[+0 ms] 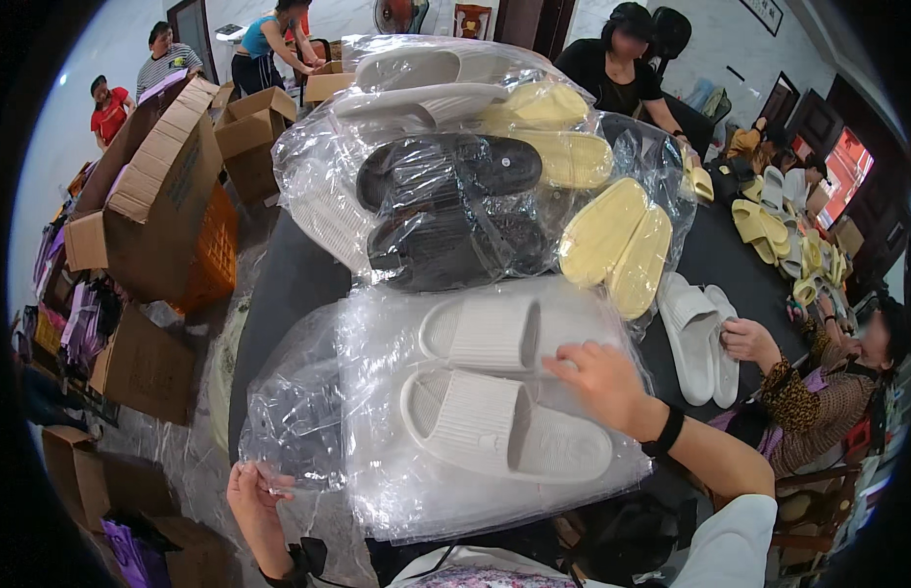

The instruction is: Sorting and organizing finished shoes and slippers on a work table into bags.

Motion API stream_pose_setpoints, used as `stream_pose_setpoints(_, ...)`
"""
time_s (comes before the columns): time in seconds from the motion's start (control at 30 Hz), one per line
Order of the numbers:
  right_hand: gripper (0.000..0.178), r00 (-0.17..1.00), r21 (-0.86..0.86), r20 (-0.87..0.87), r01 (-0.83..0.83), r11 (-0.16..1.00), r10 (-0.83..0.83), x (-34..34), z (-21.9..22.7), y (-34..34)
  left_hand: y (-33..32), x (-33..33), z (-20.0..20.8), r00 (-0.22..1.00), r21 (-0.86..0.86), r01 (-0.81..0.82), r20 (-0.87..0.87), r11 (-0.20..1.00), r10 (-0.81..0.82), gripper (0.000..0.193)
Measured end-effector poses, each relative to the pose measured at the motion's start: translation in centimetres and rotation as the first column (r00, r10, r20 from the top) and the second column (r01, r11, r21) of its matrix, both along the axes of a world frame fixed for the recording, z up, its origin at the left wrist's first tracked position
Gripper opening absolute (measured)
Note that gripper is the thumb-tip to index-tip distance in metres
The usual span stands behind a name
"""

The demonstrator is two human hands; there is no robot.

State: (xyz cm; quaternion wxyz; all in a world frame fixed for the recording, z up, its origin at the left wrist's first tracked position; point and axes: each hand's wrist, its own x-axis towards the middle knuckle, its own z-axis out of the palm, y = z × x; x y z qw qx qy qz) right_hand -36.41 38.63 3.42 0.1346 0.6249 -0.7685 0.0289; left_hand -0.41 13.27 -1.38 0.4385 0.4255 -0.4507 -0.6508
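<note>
A pair of light grey slide slippers (pixel 475 416) lies side by side on a stack of clear plastic bags (pixel 387 500) right in front of me. My left hand (pixel 257 498) is closed on the edge of a clear plastic bag (pixel 296 421) that spreads out left of the stack. Above the toe ends of the slippers is my right hand (pixel 607 384), its fingers loosely bent and apart, with nothing visible in them. Beyond the stack, bagged slippers are heaped: dark ones (pixel 455 211), yellow ones (pixel 617 245) and pale grey ones (pixel 426 93).
At the right, a co-worker's hand (pixel 751 343) touches another pair of pale slippers (pixel 695 333) on the dark table (pixel 279 304). More slippers (pixel 764 230) lie farther right. Cardboard boxes (pixel 151 216) and an orange crate (pixel 212 250) stand at the left. Other people work farther back.
</note>
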Motion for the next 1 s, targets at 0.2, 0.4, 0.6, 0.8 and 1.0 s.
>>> stream_pose_setpoints(0.2,0.041,0.928,-0.054,0.352,-0.108,0.993,0.12,0.2,0.4,-1.4,-0.3,-0.1,-0.3,1.0,-0.019,0.015,0.002,1.0,-0.015,0.016)
stream_pose_setpoints(0.4,0.034,0.9,0.116,0.435,-0.031,0.993,-0.023,0.2,-1.3,-4.5,-0.6,0.4,-0.7,0.996,-0.017,0.082,0.024,0.996,-0.082,0.015)
stream_pose_setpoints(0.6,0.03,0.627,-0.126,0.769,-0.042,0.991,0.124,0.3,-0.2,-4.2,0.6,-0.8,1.5,0.997,0.001,0.053,0.054,0.999,-0.053,0.02)
stream_pose_setpoints(0.8,0.034,0.747,-0.22,0.661,0.1,0.97,0.072,-0.1,10.5,1.9,2.2,-0.3,4.5,0.948,-0.234,0.304,0.171,0.923,-0.269,0.017)
stream_pose_setpoints(1.0,0.033,0.835,-0.243,0.474,0.429,0.87,-0.279,-3.7,9.8,10.6,4.5,-3.2,0.2,0.853,-0.299,0.38,0.479,0.875,-0.207,0.015)
